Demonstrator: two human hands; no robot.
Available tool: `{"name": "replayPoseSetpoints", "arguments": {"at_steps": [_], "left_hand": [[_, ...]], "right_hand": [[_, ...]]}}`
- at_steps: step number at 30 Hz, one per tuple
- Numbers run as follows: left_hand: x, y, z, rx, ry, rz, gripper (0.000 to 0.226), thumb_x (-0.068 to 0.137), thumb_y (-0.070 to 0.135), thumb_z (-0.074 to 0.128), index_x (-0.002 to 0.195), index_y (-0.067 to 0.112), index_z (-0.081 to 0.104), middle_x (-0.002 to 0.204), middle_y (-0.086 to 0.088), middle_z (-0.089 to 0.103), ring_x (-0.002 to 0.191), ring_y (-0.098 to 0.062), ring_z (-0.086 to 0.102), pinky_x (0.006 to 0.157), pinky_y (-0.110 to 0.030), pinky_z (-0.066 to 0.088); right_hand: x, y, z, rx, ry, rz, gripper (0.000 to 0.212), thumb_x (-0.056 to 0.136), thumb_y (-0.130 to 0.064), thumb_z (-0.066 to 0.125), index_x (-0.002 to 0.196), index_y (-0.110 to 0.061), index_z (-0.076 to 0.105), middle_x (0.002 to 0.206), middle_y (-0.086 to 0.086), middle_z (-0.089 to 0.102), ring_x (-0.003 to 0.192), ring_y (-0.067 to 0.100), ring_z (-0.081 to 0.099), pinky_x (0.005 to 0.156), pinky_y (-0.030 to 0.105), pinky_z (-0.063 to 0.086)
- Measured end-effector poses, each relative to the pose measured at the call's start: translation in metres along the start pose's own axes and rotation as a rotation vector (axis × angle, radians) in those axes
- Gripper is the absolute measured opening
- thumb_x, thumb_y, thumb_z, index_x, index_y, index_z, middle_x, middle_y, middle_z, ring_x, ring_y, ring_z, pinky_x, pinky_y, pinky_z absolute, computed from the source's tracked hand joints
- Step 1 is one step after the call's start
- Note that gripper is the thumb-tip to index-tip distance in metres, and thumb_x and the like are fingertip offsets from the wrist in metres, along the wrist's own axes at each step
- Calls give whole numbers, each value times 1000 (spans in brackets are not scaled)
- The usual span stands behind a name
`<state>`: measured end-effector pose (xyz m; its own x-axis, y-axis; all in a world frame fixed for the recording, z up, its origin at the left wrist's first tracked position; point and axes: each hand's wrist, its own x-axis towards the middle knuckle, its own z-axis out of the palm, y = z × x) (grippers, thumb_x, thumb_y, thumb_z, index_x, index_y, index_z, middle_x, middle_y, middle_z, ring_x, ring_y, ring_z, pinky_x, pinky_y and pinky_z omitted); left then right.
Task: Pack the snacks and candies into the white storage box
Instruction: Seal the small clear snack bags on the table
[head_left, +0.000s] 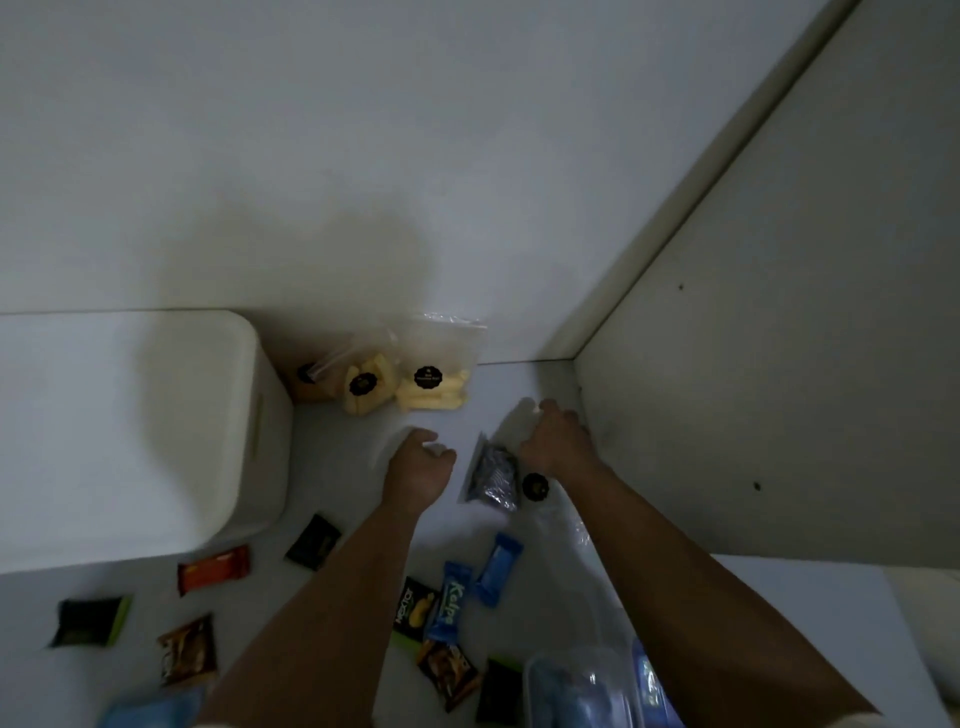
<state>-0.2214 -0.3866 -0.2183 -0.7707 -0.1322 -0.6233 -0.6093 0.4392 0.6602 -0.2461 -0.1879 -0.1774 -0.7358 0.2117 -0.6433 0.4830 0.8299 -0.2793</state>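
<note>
Both hands, left (418, 462) and right (553, 439), pinch a clear bag (493, 475) of dark candies hanging between them, white storage box (156, 431) to the left

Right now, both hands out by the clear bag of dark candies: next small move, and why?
Probably close both hands on the clear plastic bag of dark candies and lift it. The left hand and right hand flank it, seemingly pinching its clear edges, though the grip is unclear. The white lidded storage box sits closed to the left, so the lid likely needs opening soon.
</note>
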Motion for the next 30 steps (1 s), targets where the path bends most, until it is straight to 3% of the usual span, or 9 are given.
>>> {"name": "replayPoseSetpoints", "arguments": {"at_steps": [2,4,9,12,18,22,26,28,30], "left_hand": [[-14,-5,11,34,-75,19,37,92,22,67,127,11,59,108,0,61,105,-21,62,91,-29,49],[-23,-10,21,50,-124,47,42,91,23,68,132,18,57,104,-1,64,101,-22,64,92,-33,52],[-30,-13,31,10,-100,55,38,89,15,71,126,12,61,109,-12,71,97,-25,66,85,-32,52],[-32,-17,31,-60,-85,50,33,84,9,75,115,16,64,105,-12,72,91,-28,67,80,-35,53],[-28,-26,37,-146,-91,67,22,80,14,74,83,33,64,94,-10,72,93,-38,69,77,-43,55],[-26,-27,41,-168,-100,58,14,80,13,70,85,26,70,95,-11,74,95,-33,70,86,-51,60],[-33,-23,37,-145,-134,59,27,82,11,71,109,12,69,105,-15,72,101,-36,69,89,-52,58],[-43,-17,32,-108,-111,106,44,82,9,74,124,10,62,114,-14,68,101,-34,67,86,-45,59],[-61,-7,25,-28,-49,215,32,79,10,77,109,13,65,109,-8,65,91,-23,66,76,-34,55]], "right_hand": [[-6,20,3,-205,-141,114,102,77,-44,71,156,-16,13,149,22,30,134,42,39,108,48,43],[-13,38,14,-282,-154,125,92,84,-42,69,154,-15,16,146,24,32,132,41,42,105,49,45],[-24,59,35,-316,92,35,62,88,-16,60,145,-11,35,128,17,59,114,35,60,92,40,54],[-28,63,34,-252,132,28,41,87,-18,61,126,-10,52,124,15,63,111,33,64,91,38,56],[-32,66,41,-110,-15,82,96,69,-71,69,143,-18,37,140,17,39,130,39,40,103,43,41],[-28,70,51,-169,92,82,64,74,-50,79,126,-19,58,131,14,47,120,34,51,97,40,51],[-37,67,52,-105,144,3,25,83,-30,73,103,-16,70,111,9,70,101,29,68,81,32,55],[-42,66,46,53,143,-2,11,82,-18,72,93,-15,70,104,10,73,99,29,69,78,29,53],[-50,63,39,263,140,5,11,77,-9,76,82,-14,68,94,14,74,89,30,71,80,35,58]]}}
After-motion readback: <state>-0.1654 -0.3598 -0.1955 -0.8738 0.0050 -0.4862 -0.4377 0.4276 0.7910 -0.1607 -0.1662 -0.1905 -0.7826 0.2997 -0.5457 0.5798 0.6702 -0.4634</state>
